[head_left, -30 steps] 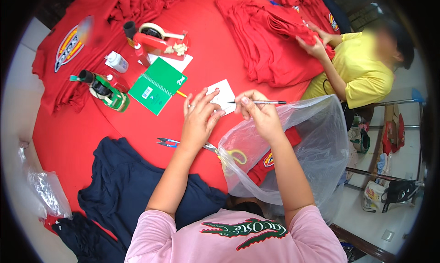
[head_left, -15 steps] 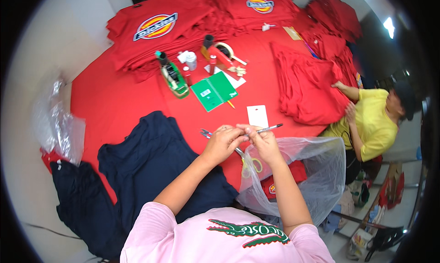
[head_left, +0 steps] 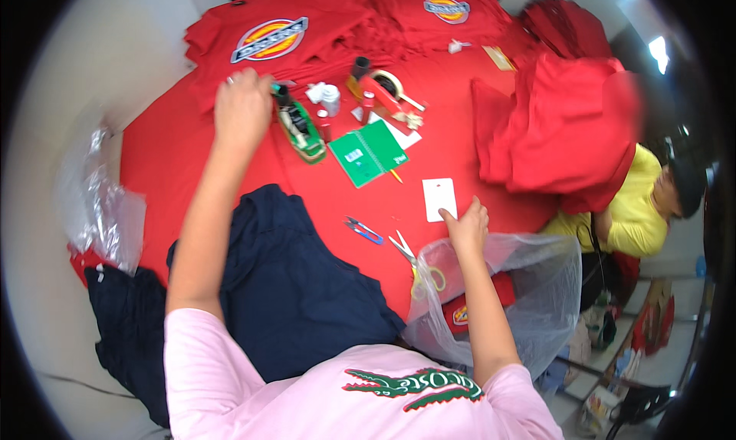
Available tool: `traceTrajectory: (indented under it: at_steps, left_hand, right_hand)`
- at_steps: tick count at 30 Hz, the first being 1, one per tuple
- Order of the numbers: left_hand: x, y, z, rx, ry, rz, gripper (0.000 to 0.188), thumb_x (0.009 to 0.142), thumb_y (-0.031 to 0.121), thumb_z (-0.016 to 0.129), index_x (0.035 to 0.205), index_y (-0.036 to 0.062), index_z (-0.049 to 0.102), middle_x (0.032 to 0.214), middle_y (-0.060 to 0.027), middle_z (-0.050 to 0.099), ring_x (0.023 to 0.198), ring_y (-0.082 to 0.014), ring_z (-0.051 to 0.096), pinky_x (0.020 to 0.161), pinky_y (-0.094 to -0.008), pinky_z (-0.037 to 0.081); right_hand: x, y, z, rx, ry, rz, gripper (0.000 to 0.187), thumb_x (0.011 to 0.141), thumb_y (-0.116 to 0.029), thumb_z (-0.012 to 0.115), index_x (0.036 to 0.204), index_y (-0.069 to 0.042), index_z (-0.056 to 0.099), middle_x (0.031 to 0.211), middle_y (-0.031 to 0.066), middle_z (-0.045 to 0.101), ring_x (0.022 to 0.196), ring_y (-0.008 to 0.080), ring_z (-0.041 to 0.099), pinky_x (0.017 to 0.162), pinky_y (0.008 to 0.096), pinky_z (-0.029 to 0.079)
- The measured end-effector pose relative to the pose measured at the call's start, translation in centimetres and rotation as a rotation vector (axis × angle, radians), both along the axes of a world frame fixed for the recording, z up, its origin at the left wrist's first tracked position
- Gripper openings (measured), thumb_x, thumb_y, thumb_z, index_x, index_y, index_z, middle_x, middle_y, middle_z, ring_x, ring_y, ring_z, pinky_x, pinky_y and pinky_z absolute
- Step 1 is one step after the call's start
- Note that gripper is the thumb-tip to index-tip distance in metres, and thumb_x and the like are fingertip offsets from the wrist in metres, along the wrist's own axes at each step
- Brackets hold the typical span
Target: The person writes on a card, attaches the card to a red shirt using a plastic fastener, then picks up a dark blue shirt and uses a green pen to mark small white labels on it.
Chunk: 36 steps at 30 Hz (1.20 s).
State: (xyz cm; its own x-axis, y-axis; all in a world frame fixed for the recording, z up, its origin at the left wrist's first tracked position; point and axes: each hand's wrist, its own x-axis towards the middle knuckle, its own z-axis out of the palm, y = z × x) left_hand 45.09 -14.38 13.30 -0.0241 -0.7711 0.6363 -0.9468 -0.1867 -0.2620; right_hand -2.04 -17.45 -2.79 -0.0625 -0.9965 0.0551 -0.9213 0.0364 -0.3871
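In the head view, we look down on a red-covered worktop [head_left: 330,202]. A white card [head_left: 439,195] lies flat on it, its long axis running toward the far side, with the far end tipped slightly left. The right hand [head_left: 469,229] is plainly the nearer one: it sits just to the right of the card and a little closer in, its thumb tip over the card's near edge. Its grip is loose and open, thumb spread from the fingers, with nothing in it that we can see; whether the thumb presses the card or hovers, we cannot tell.

The left hand [head_left: 244,106] is stretched forward and left, well apart from the card. Just to its right is a green tape dispenser [head_left: 303,137], its long axis slanting from far left to near right. That grip is curled and blurred at the dispenser's far end; we cannot tell how far it is closed or whether it has hold of anything.

Between the hands lies a green notebook [head_left: 369,155]. Closer in are blue snips [head_left: 363,231] and yellow-handled scissors [head_left: 413,261], beside a clear plastic bag [head_left: 537,287].
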Motion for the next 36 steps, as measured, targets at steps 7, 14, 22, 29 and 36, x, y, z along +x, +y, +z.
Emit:
traceTrajectory:
  at_steps: [7,14,22,29,36]
  left_hand:
    - [3.7,-7.0,-1.8,0.399,-0.232,-0.093,0.016,0.091,0.017,0.068,0.095,0.0111,0.083,0.110,-0.0124,0.071,0.115,-0.0294,0.068,0.099,-0.0454,0.051]
    - [7.2,-7.5,-5.2,0.408,-0.137,-0.042,0.035,0.094,0.014,0.065,0.128,0.0109,0.076,0.136,-0.0181,0.068,0.129,-0.0359,0.064,0.110,-0.0510,0.047]
    - [-21.4,6.0,-5.9,0.623,1.543,-0.627,0.058,0.102,0.024,0.078,0.149,-0.0029,0.061,0.151,-0.0161,0.064,0.144,-0.0269,0.055,0.122,-0.0428,0.041]
    - [-34.9,17.6,-12.4,0.767,2.178,-0.549,0.034,0.109,0.019,0.069,0.137,-0.0006,0.067,0.127,-0.0112,0.076,0.111,-0.0192,0.075,0.098,-0.0344,0.058]
    - [-38.7,21.2,-12.0,1.031,1.961,-0.428,0.037,0.111,0.028,0.066,0.133,-0.0014,0.068,0.116,-0.0136,0.079,0.095,-0.0236,0.080,0.085,-0.0335,0.063]
  right_hand:
    - [1.3,0.0,-2.6,0.143,-0.063,-0.162,0.090,0.067,-0.047,0.100,0.135,-0.001,0.062,0.139,0.0220,0.062,0.134,0.0413,0.058,0.108,0.0574,0.051]
    - [1.0,-4.1,-5.4,0.226,-0.256,-0.180,0.059,0.071,-0.024,0.098,0.117,-0.003,0.067,0.119,0.0210,0.072,0.119,0.0403,0.069,0.101,0.0516,0.056]
    - [-2.9,8.3,3.5,0.145,-1.550,0.172,0.029,0.096,0.004,0.079,0.104,-0.009,0.054,0.094,-0.0016,0.062,0.087,0.0061,0.061,0.078,0.0250,0.052]
    - [-12.6,22.2,8.5,0.184,-1.160,0.246,0.033,0.098,-0.008,0.081,0.127,-0.005,0.065,0.110,0.0038,0.073,0.098,0.0095,0.071,0.085,0.0272,0.056]
    - [-32.0,30.2,10.8,-0.317,-0.394,-0.181,0.014,0.098,-0.011,0.075,0.110,-0.005,0.079,0.105,0.0089,0.079,0.092,0.0207,0.074,0.078,0.0352,0.056]
